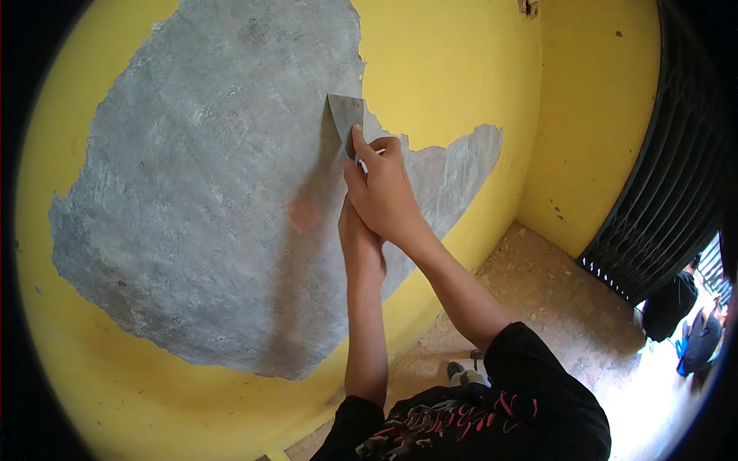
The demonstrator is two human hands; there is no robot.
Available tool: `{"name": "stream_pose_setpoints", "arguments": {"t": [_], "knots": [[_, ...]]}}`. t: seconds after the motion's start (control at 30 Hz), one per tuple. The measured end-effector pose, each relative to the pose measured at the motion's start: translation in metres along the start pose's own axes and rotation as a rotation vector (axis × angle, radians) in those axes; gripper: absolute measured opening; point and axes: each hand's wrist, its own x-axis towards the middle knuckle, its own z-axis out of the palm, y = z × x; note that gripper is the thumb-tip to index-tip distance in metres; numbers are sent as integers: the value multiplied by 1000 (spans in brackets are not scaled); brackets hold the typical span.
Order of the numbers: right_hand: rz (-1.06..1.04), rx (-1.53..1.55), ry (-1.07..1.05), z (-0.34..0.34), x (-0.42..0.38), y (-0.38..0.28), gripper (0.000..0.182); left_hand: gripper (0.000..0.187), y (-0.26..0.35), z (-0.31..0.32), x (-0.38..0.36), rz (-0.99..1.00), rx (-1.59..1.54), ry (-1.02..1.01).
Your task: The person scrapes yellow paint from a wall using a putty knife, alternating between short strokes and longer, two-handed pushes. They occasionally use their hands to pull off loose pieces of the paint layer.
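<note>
Blk tee is filling the foreground, both arms reaching up. L hand is pressing against the underside of the R hand, its fingers hidden; can't tell if it's gripping the handle. R hand, the nearer to the blade, is pinching a scraper, index finger lying along the metal. Scraper is pointing up & away from the hands, long axis near vert., wide edge seemingly meeting the grey patch, R corner sitting at the ragged border of yellow paint. Patch is spreading wide to L & below, offering most room; paint is hemming it in at R. Beyond, side wall is meeting the floor; dark gate is standing far R, w/ ppl in bkgd.
</note>
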Motion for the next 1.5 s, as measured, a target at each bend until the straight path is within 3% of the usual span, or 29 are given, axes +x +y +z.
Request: {"name": "stream_pose_setpoints", "arguments": {"t": [0.07,0.13,0.27,0.57,0.73,0.8,0.87,0.93,1.0,1.03,1.13,1.33,1.43,1.5], "knots": [[-123,-262,40,-5,-2,-2,51,42,3,-15,4,-7,97,29],[-193,-284,32,-2,-1,-1,51,35,1,-27,7,22,230,-146],[-307,-226,-12,8,1,10,53,30,1,-19,4,64,277,21],[-312,-224,-42,5,11,13,61,34,-14,-16,9,184,341,133],[-310,-192,-23,-6,33,12,60,39,-9,-13,26,100,379,-21],[-359,-223,21,-9,33,16,60,40,-12,-8,12,145,421,-1],[-376,-161,-73,-11,17,22,61,42,-20,0,3,193,468,16],[-354,-143,-66,-13,23,19,62,25,-27,5,0,268,355,156],[-311,-129,-82,-15,24,18,62,29,-13,-1,4,146,386,85],[-305,-104,-65,-15,28,17,62,40,-7,-3,7,48,408,4],[-336,-96,-39,-10,18,23,60,39,-23,-6,3,214,488,61],[-308,-67,-13,-15,33,13,58,37,-5,-3,20,93,382,6],[-370,-91,-2,-13,27,21,58,35,-24,2,4,230,379,76],[-372,-120,-20,-14,28,20,59,34,-14,2,10,197,386,61]]}}
